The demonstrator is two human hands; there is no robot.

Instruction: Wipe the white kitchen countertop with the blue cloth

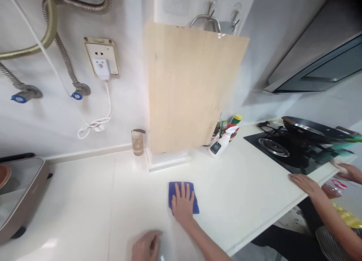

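Observation:
My right hand (183, 203) lies flat on a folded blue cloth (172, 191), fingers spread, pressing it on the white countertop (226, 200). At the bottom edge, my left hand (145, 246) is curled, and whatever may be inside it is hidden. Beyond the cloth, a large wooden board (192, 87) stands upright against a white wall box. To the board's right is a white spray bottle (221, 145); to its left stands a small brownish jar (138, 142).
A black stove (271, 148) with a wok (308, 128) is at the right, below a range hood (316, 65). Another person's hand (305, 183) rests on the counter edge. A grey rack (31, 193) stands left. The wall holds a socket (102, 57) and valves (80, 92).

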